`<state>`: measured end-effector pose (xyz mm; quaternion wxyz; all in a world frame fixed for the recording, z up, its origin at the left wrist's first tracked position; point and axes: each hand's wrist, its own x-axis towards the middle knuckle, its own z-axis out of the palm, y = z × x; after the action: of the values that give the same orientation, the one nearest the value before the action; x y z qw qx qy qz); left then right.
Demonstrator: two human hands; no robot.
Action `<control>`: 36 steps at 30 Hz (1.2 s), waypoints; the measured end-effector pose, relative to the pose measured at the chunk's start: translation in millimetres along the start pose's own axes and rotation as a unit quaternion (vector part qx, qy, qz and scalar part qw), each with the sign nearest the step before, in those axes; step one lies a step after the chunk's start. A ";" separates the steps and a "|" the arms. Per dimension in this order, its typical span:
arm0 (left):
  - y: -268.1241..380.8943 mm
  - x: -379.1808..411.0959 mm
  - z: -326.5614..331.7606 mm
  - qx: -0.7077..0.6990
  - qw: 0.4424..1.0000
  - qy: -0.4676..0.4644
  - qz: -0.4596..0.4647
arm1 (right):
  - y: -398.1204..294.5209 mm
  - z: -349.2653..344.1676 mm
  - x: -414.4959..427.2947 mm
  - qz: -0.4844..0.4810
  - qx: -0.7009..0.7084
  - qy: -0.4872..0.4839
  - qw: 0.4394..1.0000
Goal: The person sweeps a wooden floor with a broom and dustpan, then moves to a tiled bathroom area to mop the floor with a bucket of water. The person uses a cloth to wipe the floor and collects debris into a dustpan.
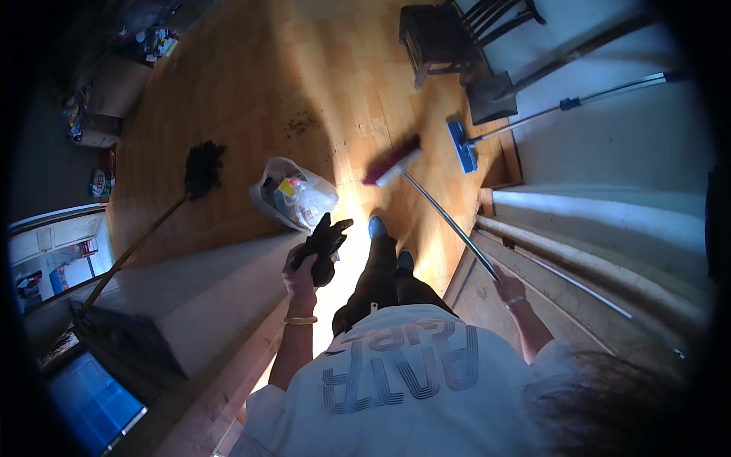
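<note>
My left hand (301,274) is closed around a dark, crumpled object (324,248), perhaps a black plastic bag or glove; which one I cannot tell. Just beyond it a white plastic bag (320,197) of rubbish stands open on the floor. My right hand (508,285) grips the metal handle of a push broom (448,217). The broom's dark red bristles (397,159) are blurred and tilted near the floor ahead of my feet. Small heaps of dark debris (300,123) lie on the wood-look floor beyond the bag.
A mop (204,165) leans at the left near a low wall (217,303). At the right are a blue-headed floor squeegee or mop (461,147), a long-handled shovel (492,97) and a dark wooden chair (434,34). Cardboard boxes (117,85) stand at the upper left.
</note>
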<state>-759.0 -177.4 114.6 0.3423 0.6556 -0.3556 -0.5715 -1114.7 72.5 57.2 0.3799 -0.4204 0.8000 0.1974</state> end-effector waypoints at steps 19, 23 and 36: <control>22.8 86.4 -2.9 -0.066 0.996 0.061 -0.015 | -114.2 -191.6 177.2 -0.170 -0.195 0.004 0.966; 21.4 88.7 -9.4 -0.105 0.987 0.118 -0.040 | -191.2 -217.6 218.9 -0.198 -0.192 -0.010 0.961; 60.0 94.2 -2.3 -0.109 0.954 0.270 -0.067 | -180.3 -282.2 233.9 -0.280 -0.188 0.003 0.941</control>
<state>-752.4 -288.8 118.4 0.4561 0.7663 -0.1410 -0.4300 -1174.8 -331.5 55.6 0.3313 -0.6920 0.5994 0.2283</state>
